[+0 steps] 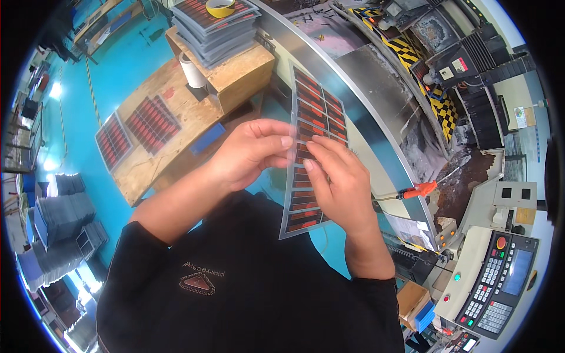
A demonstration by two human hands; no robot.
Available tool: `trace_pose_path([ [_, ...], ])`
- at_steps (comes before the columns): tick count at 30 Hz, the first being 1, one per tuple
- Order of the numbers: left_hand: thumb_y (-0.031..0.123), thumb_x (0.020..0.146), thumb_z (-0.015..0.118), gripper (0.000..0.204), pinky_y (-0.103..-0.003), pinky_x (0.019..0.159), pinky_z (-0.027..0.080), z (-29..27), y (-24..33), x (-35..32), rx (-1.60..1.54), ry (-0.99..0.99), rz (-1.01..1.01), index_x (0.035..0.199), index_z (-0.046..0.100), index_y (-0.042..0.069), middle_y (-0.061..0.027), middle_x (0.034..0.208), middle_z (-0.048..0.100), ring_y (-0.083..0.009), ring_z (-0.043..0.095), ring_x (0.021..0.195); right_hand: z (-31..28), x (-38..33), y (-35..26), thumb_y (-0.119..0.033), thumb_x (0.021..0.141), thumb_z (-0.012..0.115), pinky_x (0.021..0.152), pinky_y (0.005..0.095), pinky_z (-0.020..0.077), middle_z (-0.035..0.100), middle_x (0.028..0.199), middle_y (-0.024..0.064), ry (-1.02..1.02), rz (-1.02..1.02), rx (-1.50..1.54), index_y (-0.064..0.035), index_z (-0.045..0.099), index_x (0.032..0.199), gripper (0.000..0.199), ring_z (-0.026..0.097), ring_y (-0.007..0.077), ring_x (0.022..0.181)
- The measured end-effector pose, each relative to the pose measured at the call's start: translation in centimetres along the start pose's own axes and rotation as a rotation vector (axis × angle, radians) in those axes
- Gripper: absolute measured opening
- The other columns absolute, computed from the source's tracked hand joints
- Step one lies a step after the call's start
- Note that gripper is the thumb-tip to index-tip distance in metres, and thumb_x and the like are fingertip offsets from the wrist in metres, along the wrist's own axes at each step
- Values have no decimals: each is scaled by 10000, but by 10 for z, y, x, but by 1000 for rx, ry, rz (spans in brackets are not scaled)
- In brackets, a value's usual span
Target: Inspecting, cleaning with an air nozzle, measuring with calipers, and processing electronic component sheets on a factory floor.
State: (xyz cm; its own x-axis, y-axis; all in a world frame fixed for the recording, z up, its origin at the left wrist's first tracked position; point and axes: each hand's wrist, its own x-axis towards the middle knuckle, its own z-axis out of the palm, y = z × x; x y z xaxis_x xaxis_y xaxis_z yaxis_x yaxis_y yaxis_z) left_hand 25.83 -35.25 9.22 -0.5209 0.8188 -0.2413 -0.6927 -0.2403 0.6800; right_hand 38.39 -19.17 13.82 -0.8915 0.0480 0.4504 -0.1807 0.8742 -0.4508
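Note:
A clear-edged flat plastic sheet [316,100], with rows of dark and red rectangular pieces, stands steeply tilted in front of my chest. My left hand [250,154] pinches its left edge, thumb and fingertips drawn together there. Across its face lies my right hand [341,185], fingers bent, thumb and fingertips closed in at the sheet near the left hand. Whether the right fingertips hold a small piece is hidden from me. Similar sheets [152,125] lie on the wooden bench to the left.
The wooden bench [194,112] bears a tall stack of grey trays [215,38], topped by a yellow tape roll [220,7], and a white roll [191,70]. At right is a machine with a metal edge [376,106], an orange-red air gun [419,190] and a control panel [500,282]. More stacks [62,212] stand left.

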Motion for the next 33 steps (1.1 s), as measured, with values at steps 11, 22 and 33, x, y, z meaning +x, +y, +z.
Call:
trace_pose_path([
  [11, 74, 915, 644, 189, -243, 654, 605, 1, 0, 0, 5, -6, 17, 1091, 614, 11, -71, 886, 670, -142, 686, 752, 6, -5, 1, -129, 872, 664, 805, 379, 538, 668, 1075, 155, 16, 35, 49, 2, 678, 1069, 237, 666, 314, 924],
  [22, 96, 917, 644, 180, -242, 656, 583, -12, 5, -8, 27, 38, 27, 1081, 614, 29, -51, 883, 663, -132, 672, 757, 19, 3, -3, -124, 871, 665, 831, 381, 532, 663, 1091, 160, -16, 11, 98, 2, 671, 1093, 255, 660, 323, 957],
  [33, 59, 867, 616, 162, -276, 674, 508, -152, 7, -51, -25, 308, 220, 1026, 622, 29, -31, 821, 634, -128, 598, 706, 83, -77, 108, -151, 935, 622, 907, 339, 485, 646, 1140, 171, -10, 706, 187, 50, 629, 1148, 293, 626, 231, 1029],
])
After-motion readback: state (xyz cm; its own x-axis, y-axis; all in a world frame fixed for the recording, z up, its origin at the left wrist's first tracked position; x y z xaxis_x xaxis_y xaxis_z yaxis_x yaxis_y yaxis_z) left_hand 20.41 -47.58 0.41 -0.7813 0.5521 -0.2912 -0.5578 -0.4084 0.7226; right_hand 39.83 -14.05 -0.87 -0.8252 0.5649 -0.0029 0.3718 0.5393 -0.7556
